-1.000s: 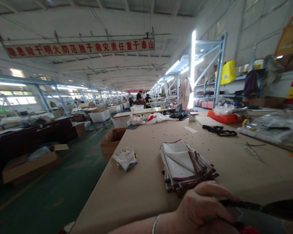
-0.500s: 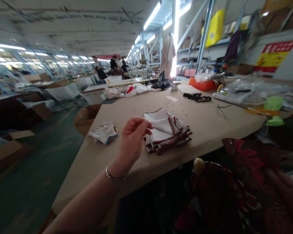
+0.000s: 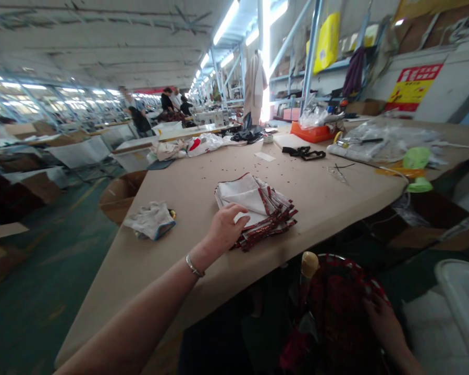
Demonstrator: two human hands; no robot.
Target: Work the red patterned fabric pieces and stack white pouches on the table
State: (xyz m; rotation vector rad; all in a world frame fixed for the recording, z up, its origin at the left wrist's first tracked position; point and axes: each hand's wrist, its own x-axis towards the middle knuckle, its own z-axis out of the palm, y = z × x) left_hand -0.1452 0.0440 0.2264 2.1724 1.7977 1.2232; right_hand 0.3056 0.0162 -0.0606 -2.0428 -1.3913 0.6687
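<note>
A stack of folded white cloth pieces with dark red edges (image 3: 258,205) lies near the front edge of a long brown table (image 3: 187,187). My left hand (image 3: 227,227) reaches across the table and rests on the stack's near left corner, fingers curled on the top pieces. My right hand (image 3: 381,323) is low at the bottom right, below the table edge, gripping dark red patterned fabric (image 3: 336,307) bunched in my lap.
White work gloves (image 3: 150,221) lie left of the stack. Further back lie black straps (image 3: 305,152), an orange tray (image 3: 315,133), plastic bags (image 3: 379,140) and a green object (image 3: 418,164). Cardboard boxes (image 3: 119,195) stand on the floor to the left. People work far back.
My left hand has dropped from a raised pinch onto the stack's near corner. The camera has tilted down and right, bringing my right hand and the red fabric into view.
</note>
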